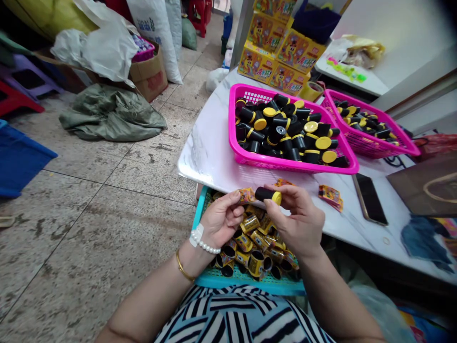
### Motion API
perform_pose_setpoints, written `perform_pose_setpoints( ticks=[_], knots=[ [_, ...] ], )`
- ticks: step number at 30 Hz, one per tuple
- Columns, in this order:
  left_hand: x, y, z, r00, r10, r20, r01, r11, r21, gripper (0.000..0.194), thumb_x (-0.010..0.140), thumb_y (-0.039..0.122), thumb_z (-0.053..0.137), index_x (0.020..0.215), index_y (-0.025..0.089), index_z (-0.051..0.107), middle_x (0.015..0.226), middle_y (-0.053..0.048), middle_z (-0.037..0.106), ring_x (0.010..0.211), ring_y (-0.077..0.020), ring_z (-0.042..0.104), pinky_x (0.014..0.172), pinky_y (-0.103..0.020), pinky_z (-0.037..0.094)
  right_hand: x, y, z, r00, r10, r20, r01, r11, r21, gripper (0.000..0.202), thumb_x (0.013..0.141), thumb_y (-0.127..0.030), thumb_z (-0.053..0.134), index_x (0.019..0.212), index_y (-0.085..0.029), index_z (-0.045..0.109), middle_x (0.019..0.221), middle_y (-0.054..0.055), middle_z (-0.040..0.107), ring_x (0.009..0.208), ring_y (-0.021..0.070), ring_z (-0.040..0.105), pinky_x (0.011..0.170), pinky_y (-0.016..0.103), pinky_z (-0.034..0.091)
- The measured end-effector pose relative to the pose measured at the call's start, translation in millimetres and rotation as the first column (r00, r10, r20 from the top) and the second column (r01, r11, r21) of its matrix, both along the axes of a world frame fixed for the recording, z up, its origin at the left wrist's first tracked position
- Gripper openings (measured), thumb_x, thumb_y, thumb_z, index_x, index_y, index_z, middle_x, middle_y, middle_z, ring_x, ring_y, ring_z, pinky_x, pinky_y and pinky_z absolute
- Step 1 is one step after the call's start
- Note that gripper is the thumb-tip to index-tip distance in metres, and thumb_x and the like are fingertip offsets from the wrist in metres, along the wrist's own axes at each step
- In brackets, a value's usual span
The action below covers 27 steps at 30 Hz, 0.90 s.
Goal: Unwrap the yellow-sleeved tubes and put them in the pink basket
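Right hand: my right hand [300,219] holds a black cylinder [263,193] near its yellow cap [276,197], between thumb and fingers.
Left hand: my left hand [226,216] pinches a printed wrapper [246,195] between thumb and fingertips.
Dropped cylinder: a likely fault; my grip takes only the capped end, so a loosened thumb could let the piece fall among the wrapped pieces [250,223].
Creased wrapper: also possible; the film looks thin, and too hard a pinch, or a knock from the black end, could bend its edge.
Black end: points left, towards the wrapper, just beside it.
Yellow end: points right, into my right hand, and slightly towards me.
Long axis: runs roughly left to right across my front; I cannot tell any slight tilt up or down.
Cylinder's place: above the far part of the teal basket [282,286], near the edge of the worktop [207,143].
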<state>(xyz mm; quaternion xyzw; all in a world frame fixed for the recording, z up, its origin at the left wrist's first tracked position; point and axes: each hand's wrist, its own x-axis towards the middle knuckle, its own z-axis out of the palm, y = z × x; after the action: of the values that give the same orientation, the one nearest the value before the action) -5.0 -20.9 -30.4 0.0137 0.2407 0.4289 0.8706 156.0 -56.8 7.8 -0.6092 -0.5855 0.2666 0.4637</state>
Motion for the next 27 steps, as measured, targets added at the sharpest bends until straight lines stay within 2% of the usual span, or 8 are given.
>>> perform_pose_setpoints(
  ticks=[2, 6, 8, 11, 14, 18, 22, 27],
  knots=[
    [-1.1, 1.3, -0.5, 1.000, -0.003, -0.013, 0.003, 1.000, 0.012, 0.017, 0.073, 0.014, 0.079, 0.087, 0.008, 0.072, 0.076, -0.002, 0.068, 0.044, 0.0005, 0.042, 0.032, -0.009, 0.023, 5.5, 0.6, 1.0, 0.999, 0.030, 0.015, -0.030, 0.999, -0.016, 0.027, 0.080, -0.029, 0.076, 0.104, -0.027, 0.065, 0.108, 0.006, 0.076, 0.090, 0.0231, 0.074, 0.085, 0.037, 0.059],
    [-1.8, 3.9, 2.1, 0.999, -0.026, -0.042, 0.028, 0.999, 0.042, 0.017, 0.074, 0.014, 0.079, 0.089, 0.008, 0.074, 0.081, -0.004, 0.069, 0.047, -0.0003, 0.045, 0.032, -0.009, 0.024, 14.4, 7.9, 8.5, 0.967, -0.062, -0.248, 0.082, 0.994, 0.069, 0.020, 0.084, -0.033, 0.073, 0.101, -0.028, 0.065, 0.101, 0.005, 0.076, 0.093, 0.0240, 0.074, 0.083, 0.038, 0.060],
    [-0.4, 4.2, 3.5, 0.999, -0.021, -0.046, 0.023, 0.999, 0.026, 0.017, 0.075, 0.013, 0.078, 0.090, 0.008, 0.074, 0.083, -0.005, 0.069, 0.048, -0.0002, 0.046, 0.032, -0.009, 0.024, 15.0, 11.9, 11.0, 0.933, -0.066, -0.353, 0.107, 0.989, 0.099, 0.021, 0.084, -0.039, 0.071, 0.100, -0.027, 0.065, 0.100, 0.005, 0.075, 0.095, 0.0260, 0.074, 0.081, 0.040, 0.060],
    [2.7, 3.6, 4.7, 0.999, -0.023, -0.025, 0.023, 1.000, 0.013, 0.016, 0.076, 0.012, 0.076, 0.091, 0.008, 0.073, 0.082, -0.004, 0.069, 0.047, 0.0000, 0.044, 0.032, -0.009, 0.024, 10.8, 16.0, 9.9, 0.906, 0.040, -0.420, -0.051, 0.999, -0.013, 0.024, 0.083, -0.042, 0.072, 0.099, -0.027, 0.064, 0.101, 0.006, 0.076, 0.095, 0.0273, 0.074, 0.076, 0.041, 0.061],
    [3.9, 2.7, 5.3, 1.000, -0.020, 0.017, 0.020, 1.000, 0.000, 0.014, 0.076, 0.012, 0.076, 0.089, 0.008, 0.072, 0.073, -0.001, 0.065, 0.045, -0.0007, 0.043, 0.032, -0.009, 0.024, 6.4, 17.9, 6.9, 0.885, 0.095, -0.457, -0.159, 0.982, -0.105, 0.020, 0.082, -0.036, 0.074, 0.096, -0.026, 0.065, 0.101, 0.006, 0.077, 0.095, 0.0249, 0.074, 0.079, 0.039, 0.061],
    [3.5, 2.3, 5.4, 0.999, -0.012, 0.029, 0.012, 0.999, -0.030, 0.009, 0.075, 0.012, 0.075, 0.080, 0.008, 0.068, 0.070, -0.001, 0.064, 0.044, -0.0009, 0.043, 0.032, -0.010, 0.023, 6.6, 17.0, 10.3, 0.894, 0.076, -0.441, -0.164, 0.973, -0.165, 0.017, 0.083, -0.032, 0.074, 0.094, -0.024, 0.065, 0.097, 0.005, 0.077, 0.090, 0.0219, 0.074, 0.084, 0.038, 0.060],
    [5.7, 0.8, 4.3, 1.000, -0.024, -0.011, 0.023, 0.999, -0.031, 0.010, 0.075, 0.013, 0.075, 0.078, 0.008, 0.067, 0.072, -0.002, 0.065, 0.044, -0.0011, 0.043, 0.032, -0.011, 0.022, 6.2, 13.4, 18.8, 0.937, 0.071, -0.341, -0.148, 0.968, -0.205, 0.013, 0.084, -0.030, 0.073, 0.091, -0.025, 0.063, 0.093, 0.004, 0.075, 0.084, 0.0202, 0.072, 0.078, 0.034, 0.059],
    [7.6, -2.6, 3.0, 0.989, 0.008, -0.145, 0.008, 0.994, 0.109, 0.020, 0.070, 0.022, 0.081, 0.080, 0.008, 0.070, 0.065, 0.000, 0.063, 0.042, -0.0015, 0.043, 0.033, -0.012, 0.022, 1.6, 11.6, 17.1, 0.969, 0.089, -0.229, -0.115, 0.988, -0.104, 0.012, 0.085, -0.027, 0.073, 0.092, -0.026, 0.063, 0.084, 0.001, 0.072, 0.074, 0.0167, 0.068, 0.071, 0.030, 0.057]
  ],
)
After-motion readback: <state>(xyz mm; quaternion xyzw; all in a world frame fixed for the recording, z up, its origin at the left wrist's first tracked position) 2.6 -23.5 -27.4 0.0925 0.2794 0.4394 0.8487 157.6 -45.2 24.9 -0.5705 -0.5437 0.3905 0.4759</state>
